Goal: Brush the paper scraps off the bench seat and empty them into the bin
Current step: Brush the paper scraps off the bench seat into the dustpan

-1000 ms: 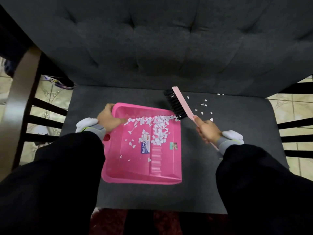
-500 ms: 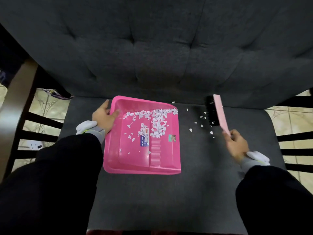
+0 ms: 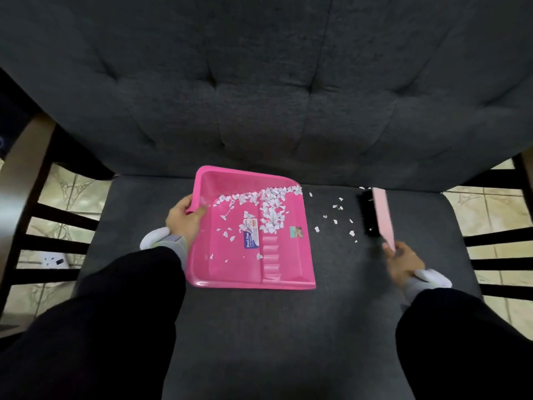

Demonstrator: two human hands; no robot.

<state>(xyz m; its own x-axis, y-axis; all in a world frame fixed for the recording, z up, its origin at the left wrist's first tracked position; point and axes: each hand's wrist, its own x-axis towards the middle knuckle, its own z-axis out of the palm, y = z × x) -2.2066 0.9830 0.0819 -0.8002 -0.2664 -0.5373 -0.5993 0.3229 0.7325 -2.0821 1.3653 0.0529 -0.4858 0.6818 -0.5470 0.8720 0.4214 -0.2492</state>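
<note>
Here our left hand (image 3: 184, 219) grips one dustpan (image 3: 253, 255); our right hand (image 3: 402, 262) clasps one brush (image 3: 375, 216), loose scraps (image 3: 336, 220) at its nine o'clock.

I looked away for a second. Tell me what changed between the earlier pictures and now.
The right hand swung the brush away from the dustpan's open edge, out to the right side of the seat, beyond the loose paper scraps lying between brush and pan. Nothing was picked up or let go. The left hand keeps gripping the pan's left rim, and the heap of scraps inside looks unchanged.
</note>
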